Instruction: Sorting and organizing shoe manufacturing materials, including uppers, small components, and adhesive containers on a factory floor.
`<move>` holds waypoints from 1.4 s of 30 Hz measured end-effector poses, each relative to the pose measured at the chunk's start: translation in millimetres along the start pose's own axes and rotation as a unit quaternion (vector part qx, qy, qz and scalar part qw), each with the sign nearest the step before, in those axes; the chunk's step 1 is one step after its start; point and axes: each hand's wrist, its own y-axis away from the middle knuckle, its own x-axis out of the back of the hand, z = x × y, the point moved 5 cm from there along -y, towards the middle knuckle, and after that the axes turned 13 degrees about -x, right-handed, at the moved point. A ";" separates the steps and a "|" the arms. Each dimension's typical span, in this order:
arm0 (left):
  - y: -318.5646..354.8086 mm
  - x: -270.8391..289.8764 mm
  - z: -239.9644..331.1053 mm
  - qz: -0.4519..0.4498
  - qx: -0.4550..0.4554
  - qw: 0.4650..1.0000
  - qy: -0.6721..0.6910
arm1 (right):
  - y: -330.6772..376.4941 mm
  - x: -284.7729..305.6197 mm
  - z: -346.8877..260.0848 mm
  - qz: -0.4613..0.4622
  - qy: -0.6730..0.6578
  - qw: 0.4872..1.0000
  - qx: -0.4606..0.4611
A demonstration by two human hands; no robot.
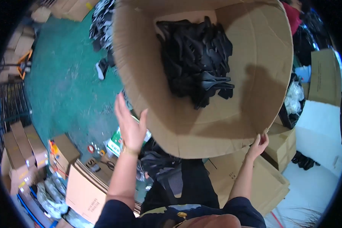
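A large open cardboard box (269, 72) fills the upper middle of the view, its mouth facing me. Deep inside lies a pile of black curved pieces (197, 57); their exact kind is unclear. My right hand (258, 144) pinches the box's rim at the near right corner. My left hand (131, 129) is stretched out beside the box's left wall, with fingers straight and thumb apart. It holds nothing, and whether it touches the cardboard is hard to tell.
Grey and black pieces (102, 26) are heaped on the green floor (60, 72) at the far left. Flattened cardboard (83, 193) leans at the near left. More cardboard boxes (288, 148) stand to the right, beside a white surface (319, 129). Scissors (109, 164) lie left of me.
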 end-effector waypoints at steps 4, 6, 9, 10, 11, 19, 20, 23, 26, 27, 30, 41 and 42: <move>-36.8 -43.0 122.3 0.018 -0.117 0.987 0.108 | -47.8 -88.0 -16.8 -0.174 0.058 0.983 -0.002; -72.0 -111.8 156.9 -0.045 -0.078 0.970 0.224 | -55.9 -167.4 -29.6 -0.261 0.152 0.949 0.096; -102.9 -275.5 127.9 -0.037 0.113 0.937 0.329 | -92.2 -267.2 -19.6 -0.310 0.150 0.936 0.067; -111.6 -320.1 100.9 -0.026 0.156 0.940 0.301 | -109.0 -298.8 -8.0 -0.305 0.169 0.935 0.058; -120.2 -355.4 72.7 -0.057 0.154 0.968 0.193 | -129.1 -325.3 8.0 -0.297 0.194 0.934 0.048; -112.5 -440.7 -143.3 -0.106 0.568 0.802 0.148 | -209.8 -468.6 41.0 -0.363 0.019 0.932 -0.005; -104.9 -459.7 -138.5 -0.120 0.576 0.794 0.151 | -237.1 -479.7 74.9 -0.336 0.047 0.939 -0.044; -120.4 -480.9 -213.9 -0.171 0.446 0.833 0.277 | -198.5 -518.8 69.7 -0.395 -0.078 0.908 -0.117; -99.3 -516.9 -211.9 -0.178 0.408 0.835 0.323 | -193.4 -521.5 88.5 -0.428 -0.071 0.894 -0.110; -99.7 -518.5 -219.0 -0.201 0.421 0.832 0.300 | -187.6 -517.0 67.5 -0.453 -0.060 0.883 -0.109; -88.9 -516.3 -249.6 -0.174 0.448 0.757 0.442 | -155.3 -549.8 79.3 -0.487 0.025 0.864 0.124; -68.8 -461.7 -168.1 -0.167 0.357 0.775 0.494 | -108.8 -505.1 55.3 -0.513 0.112 0.808 0.267; -79.9 -463.1 -157.4 -0.165 0.343 0.777 0.502 | -110.7 -485.2 42.1 -0.493 0.106 0.808 0.306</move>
